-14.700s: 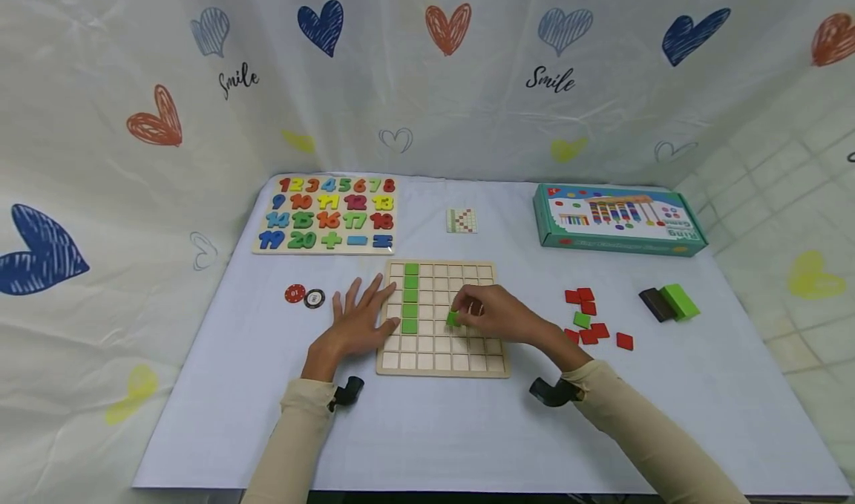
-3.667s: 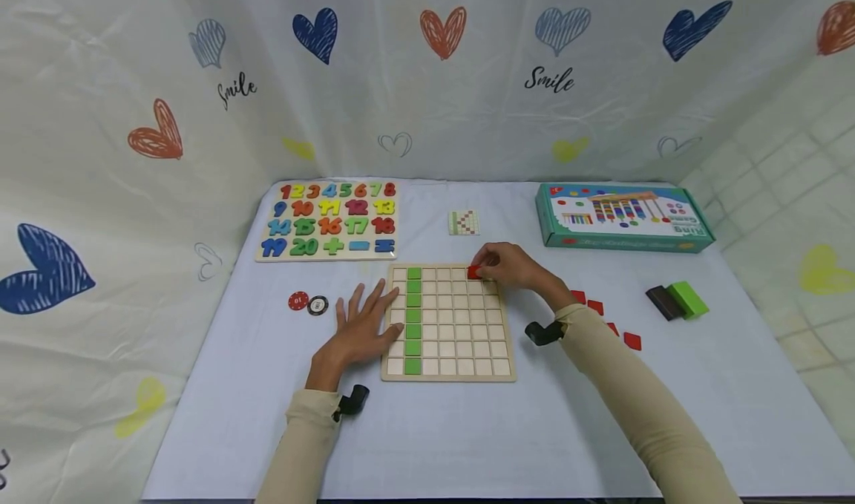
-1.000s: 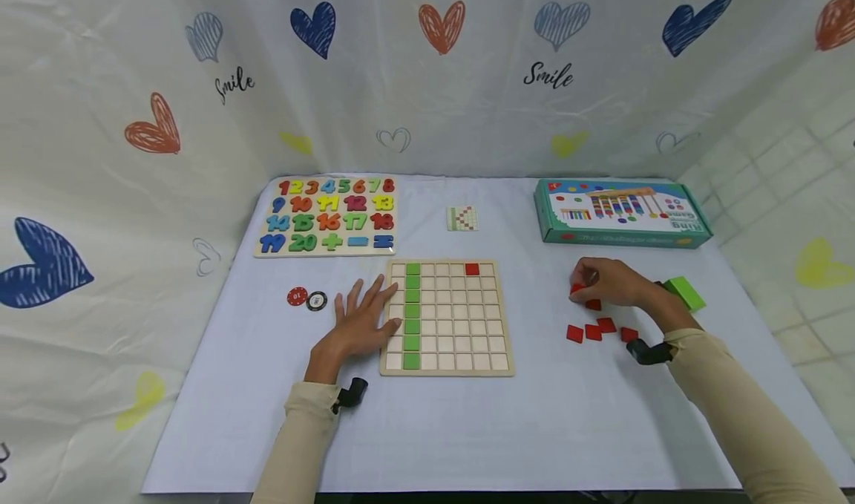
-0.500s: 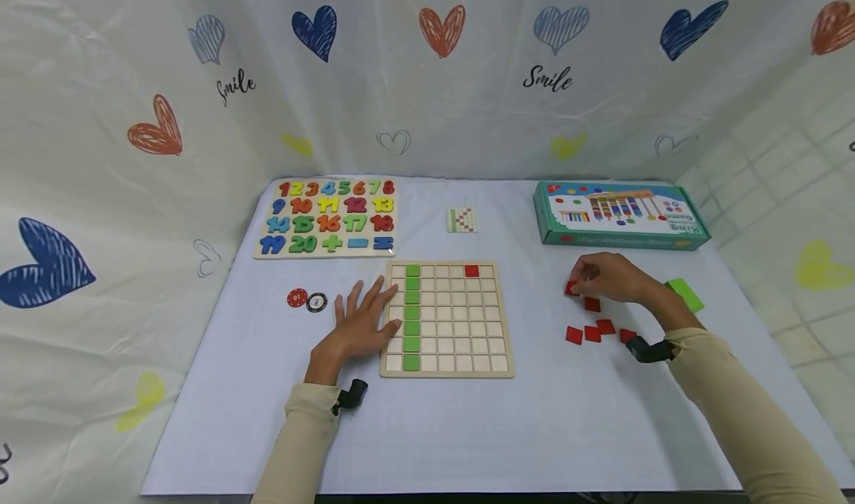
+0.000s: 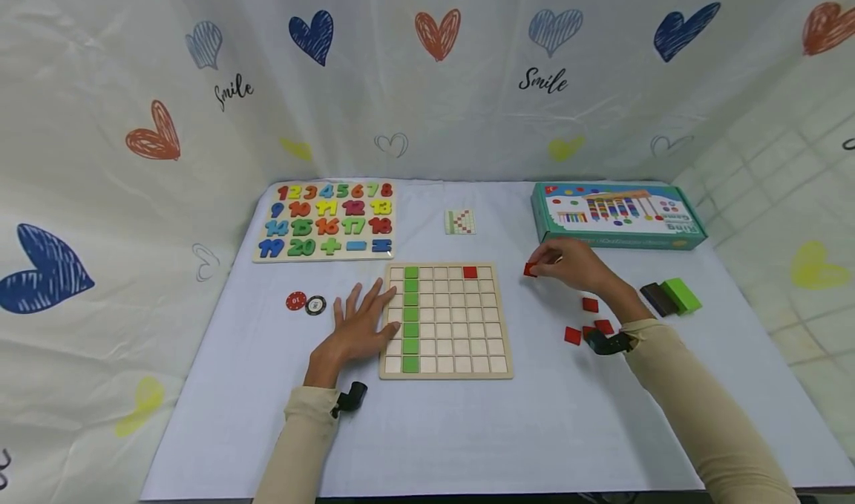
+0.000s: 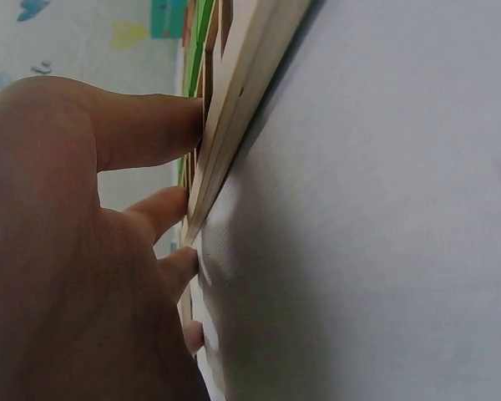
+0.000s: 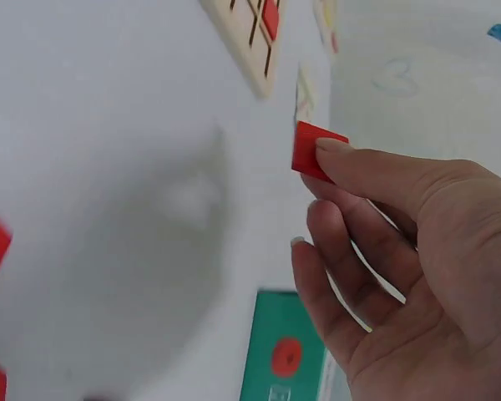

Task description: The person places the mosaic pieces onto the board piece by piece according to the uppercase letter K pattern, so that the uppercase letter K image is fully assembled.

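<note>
A wooden grid board [image 5: 446,369] lies mid-table with a full column of green tiles [image 5: 410,315] and one red tile [image 5: 470,272] in its top row. My left hand [image 5: 361,324] lies flat with spread fingers against the board's left edge [image 6: 225,125]. My right hand [image 5: 568,263] is raised right of the board and pinches a red square tile [image 5: 531,269] [image 7: 316,150] at its fingertips. Loose red tiles [image 5: 588,318] lie on the cloth under my right forearm.
A number puzzle [image 5: 327,218] sits at the back left, a small pattern card [image 5: 460,222] behind the board, a teal game box [image 5: 617,214] at the back right. Two chips [image 5: 305,303] lie left of my left hand. A black and green block [image 5: 671,298] lies far right.
My right hand has lifted a red tile from the loose pile and carried it leftward toward the board. The left hand has stayed put.
</note>
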Motion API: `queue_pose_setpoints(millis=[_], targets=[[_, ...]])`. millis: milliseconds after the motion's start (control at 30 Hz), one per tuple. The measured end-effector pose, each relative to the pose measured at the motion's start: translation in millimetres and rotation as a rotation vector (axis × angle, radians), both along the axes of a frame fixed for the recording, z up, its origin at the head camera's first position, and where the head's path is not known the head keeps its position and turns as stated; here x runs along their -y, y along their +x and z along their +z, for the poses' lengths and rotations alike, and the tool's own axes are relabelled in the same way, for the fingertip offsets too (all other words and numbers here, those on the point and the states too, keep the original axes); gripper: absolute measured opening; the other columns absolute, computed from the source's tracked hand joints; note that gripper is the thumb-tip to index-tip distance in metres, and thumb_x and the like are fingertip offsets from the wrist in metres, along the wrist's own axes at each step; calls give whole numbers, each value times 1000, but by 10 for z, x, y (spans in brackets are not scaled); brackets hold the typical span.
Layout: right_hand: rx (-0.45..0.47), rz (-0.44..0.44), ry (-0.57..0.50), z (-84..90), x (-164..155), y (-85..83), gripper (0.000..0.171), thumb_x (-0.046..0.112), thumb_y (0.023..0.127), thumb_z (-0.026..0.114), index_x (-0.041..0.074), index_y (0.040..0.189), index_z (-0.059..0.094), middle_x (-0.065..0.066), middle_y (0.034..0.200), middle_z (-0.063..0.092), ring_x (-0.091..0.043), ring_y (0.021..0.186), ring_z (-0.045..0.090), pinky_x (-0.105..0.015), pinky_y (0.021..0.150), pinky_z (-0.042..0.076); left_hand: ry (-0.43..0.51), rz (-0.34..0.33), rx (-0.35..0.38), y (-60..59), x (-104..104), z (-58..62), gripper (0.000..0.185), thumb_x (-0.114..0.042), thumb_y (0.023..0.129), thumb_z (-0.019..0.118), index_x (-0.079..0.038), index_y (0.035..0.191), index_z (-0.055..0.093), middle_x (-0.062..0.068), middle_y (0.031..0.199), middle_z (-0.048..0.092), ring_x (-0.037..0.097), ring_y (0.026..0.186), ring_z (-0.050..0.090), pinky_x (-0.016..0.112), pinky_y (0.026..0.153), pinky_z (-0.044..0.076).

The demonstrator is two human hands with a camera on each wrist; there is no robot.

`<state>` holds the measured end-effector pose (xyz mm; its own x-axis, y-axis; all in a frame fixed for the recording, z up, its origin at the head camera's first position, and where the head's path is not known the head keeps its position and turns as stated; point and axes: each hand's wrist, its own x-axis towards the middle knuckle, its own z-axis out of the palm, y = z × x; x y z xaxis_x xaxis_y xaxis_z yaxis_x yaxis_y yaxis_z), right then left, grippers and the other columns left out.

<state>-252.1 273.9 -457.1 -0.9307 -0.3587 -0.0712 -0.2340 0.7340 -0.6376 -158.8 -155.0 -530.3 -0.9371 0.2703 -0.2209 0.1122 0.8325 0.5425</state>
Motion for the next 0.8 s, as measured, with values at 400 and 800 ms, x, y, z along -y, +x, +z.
queue_pose_setpoints(millis=[400, 800], targets=[[-41, 14, -96, -134, 746, 32, 10, 16, 97, 79, 10, 106, 78, -4, 97, 78, -23, 94, 70, -44, 87, 56, -6, 4, 5, 33, 7, -26, 74, -45, 104, 56, -28, 170, 27, 0, 180, 5, 37, 164, -12, 71, 123, -14], [16, 69, -161, -375, 1218, 45, 11, 13, 94, 82, 10, 102, 77, -3, 97, 77, -21, 93, 70, -39, 85, 57, 6, -5, -5, 13, -4, 7, 74, -45, 104, 57, -27, 170, 28, 2, 180, 6, 39, 164, -11, 72, 122, -14]])
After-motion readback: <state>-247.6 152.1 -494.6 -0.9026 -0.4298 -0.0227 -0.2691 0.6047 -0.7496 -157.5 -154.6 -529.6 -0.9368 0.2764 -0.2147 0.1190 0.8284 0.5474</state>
